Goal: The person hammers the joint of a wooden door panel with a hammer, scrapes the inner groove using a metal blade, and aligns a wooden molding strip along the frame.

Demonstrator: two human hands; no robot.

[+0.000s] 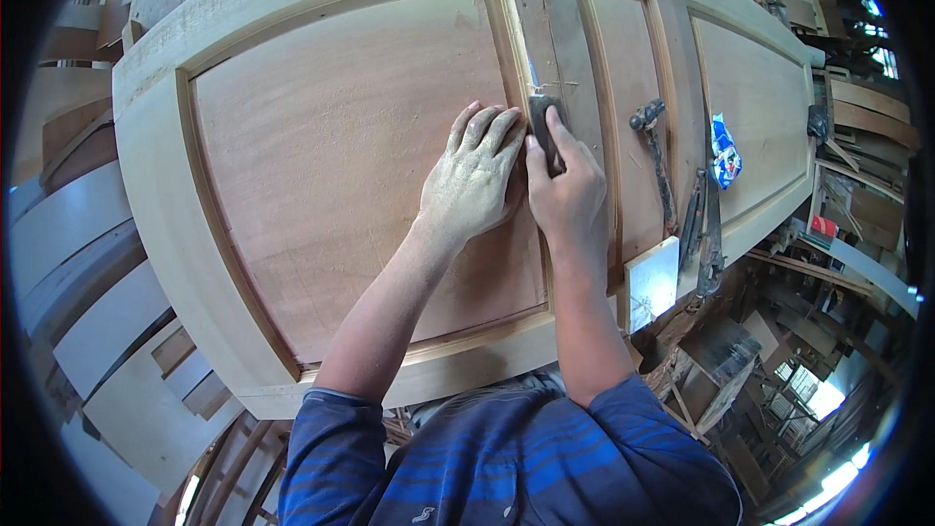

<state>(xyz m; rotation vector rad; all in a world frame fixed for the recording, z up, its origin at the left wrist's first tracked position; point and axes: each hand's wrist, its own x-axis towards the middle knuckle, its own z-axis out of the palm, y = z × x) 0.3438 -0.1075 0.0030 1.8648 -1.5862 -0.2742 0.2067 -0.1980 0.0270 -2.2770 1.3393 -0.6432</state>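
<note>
A wooden panel door (380, 88) with raised moulding lies flat in front of me. In my right hand (570, 185) is a dark, narrow block-shaped tool (545, 131), held along the moulding beside the middle rail (555, 29); its exact kind is hard to make out. A thin bluish strip shows just beyond its far end, with small shavings near it. My left hand (472, 170), coated in pale dust, rests on the large panel close to the tool. Its fingers are stretched out against the moulding's edge, and its thumb is hidden.
On the door's right part lie a hammer (658, 161), a blue and white packet (724, 151), and several dark long tools (711, 234). A white-faced square block (653, 284) sits at the near edge. Wooden boards (107, 273) stand at left; scrap timber (862, 117) clutters the right.
</note>
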